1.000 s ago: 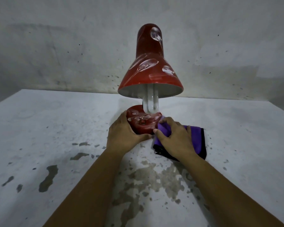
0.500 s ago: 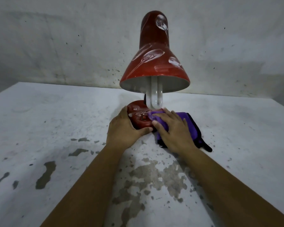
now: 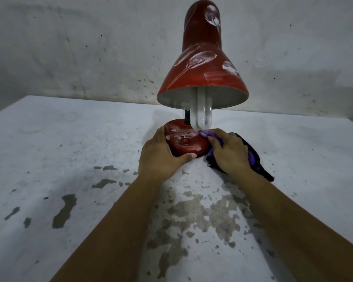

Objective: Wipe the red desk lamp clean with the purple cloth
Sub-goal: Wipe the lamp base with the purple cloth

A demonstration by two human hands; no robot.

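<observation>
A red desk lamp [image 3: 202, 64] is seen standing upright on a white table [image 3: 69, 151] whose paint is chipped in grey patches, set against a stained grey wall [image 3: 90, 47]. The lamp's shade is tipped toward the camera, its red surface marked with whitish smears, and a white U-shaped bulb [image 3: 201, 110] is shown hanging down out of the shade, its lower end reaching just above the lamp's base [image 3: 184, 142]. The rounded red base is set on the table near the middle of the view, and pale smears are visible on its top beside a small square switch [image 3: 185, 141]. The base is gripped by the left hand [image 3: 161, 154]: the fingers are curled over its left side and the thumb is laid along its near edge. A purple cloth [image 3: 251, 157] with a dark edge is held under the right hand [image 3: 230, 152], just to the right of the base; the fingers are bent over the cloth and a bunched fold of it is pressed by the fingertips against the upper right of the base, directly below the bulb. The rest of the cloth is spread on the table behind and to the right of that hand, with a dark corner trailing toward the right. Both bare forearms are extended from the lower edge of the view.
</observation>
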